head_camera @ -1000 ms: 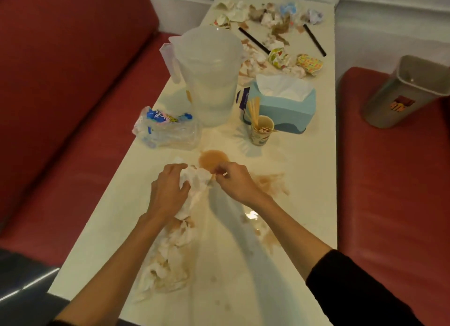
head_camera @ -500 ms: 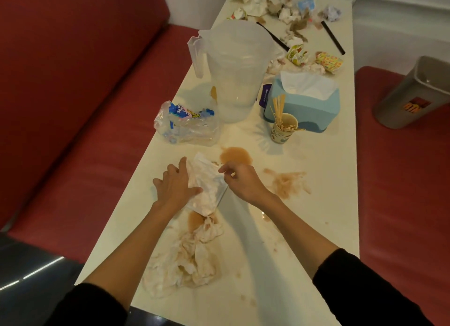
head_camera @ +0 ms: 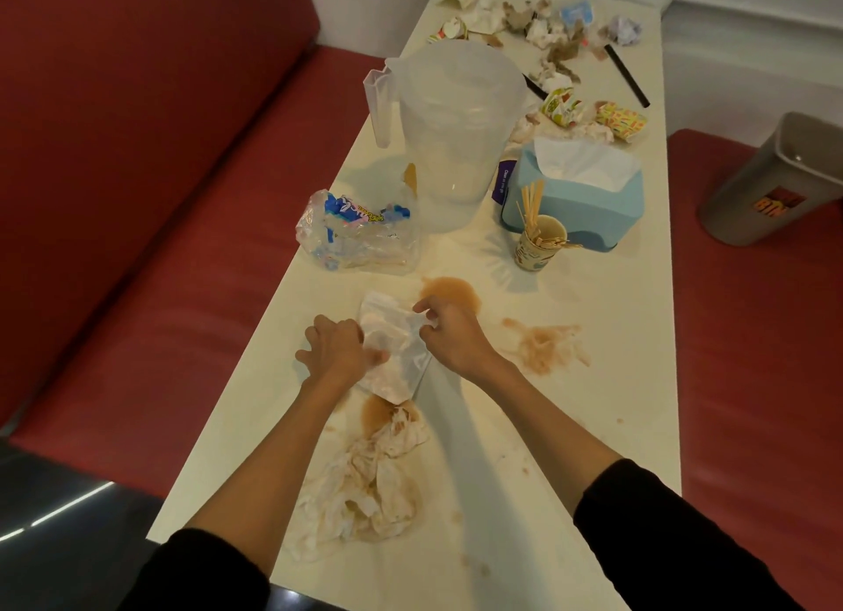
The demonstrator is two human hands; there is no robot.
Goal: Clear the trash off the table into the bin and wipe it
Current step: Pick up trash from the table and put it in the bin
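Left hand (head_camera: 340, 353), fingers curled, gripping the left edge of the tissue (head_camera: 394, 350); right hand (head_camera: 449, 334) pinching its upper right edge between thumb and fingertips. Held just left of frame centre, seemingly a little off the table (head_camera: 593, 428), pulled taut between both grips, probably to open a clean face for the brown puddle (head_camera: 451, 291) just beyond. Long axis roughly top to bottom of the frame, leaning lower right, bottom corner pointing at the soaked tissue heap (head_camera: 369, 473) below. Smear (head_camera: 545, 348) right of centre not yet wiped; bin (head_camera: 771, 186) well apart at the right edge.
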